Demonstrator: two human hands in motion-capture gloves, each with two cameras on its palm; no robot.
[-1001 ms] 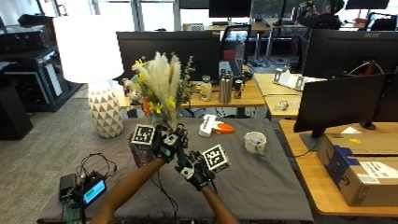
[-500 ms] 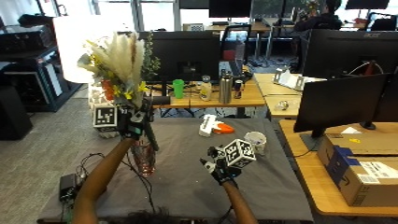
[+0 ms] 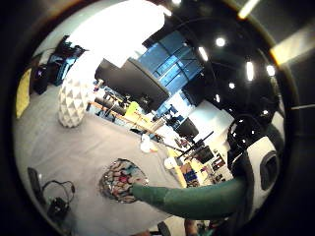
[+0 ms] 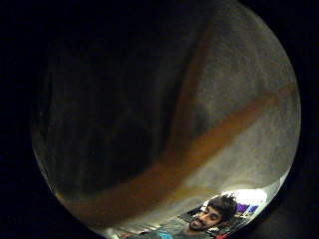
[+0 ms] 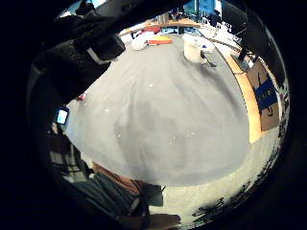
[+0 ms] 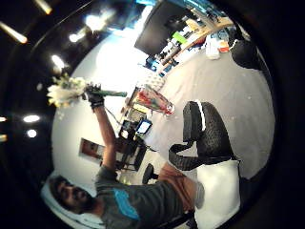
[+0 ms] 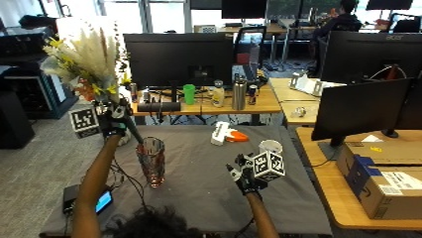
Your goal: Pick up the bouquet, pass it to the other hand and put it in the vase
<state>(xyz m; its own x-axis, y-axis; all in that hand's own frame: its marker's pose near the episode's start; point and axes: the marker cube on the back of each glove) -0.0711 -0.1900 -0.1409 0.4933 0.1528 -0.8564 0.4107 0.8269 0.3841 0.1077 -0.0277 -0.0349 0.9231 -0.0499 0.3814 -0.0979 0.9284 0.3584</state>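
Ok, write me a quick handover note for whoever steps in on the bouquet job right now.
Left hand: raised high, gripping the bouquet by its green stems, whose lower ends reach down to the vase's mouth.
Right hand: empty, fingers relaxed, low over the grey table cover, apart from everything.
Glass vase: upright on the cover, near the left arm, with coloured filling inside.
Done: bouquet picked up and now in the left hand.
Left: lower the stems fully into the vase, then let go.

Glossy glass vase, matt cloth table
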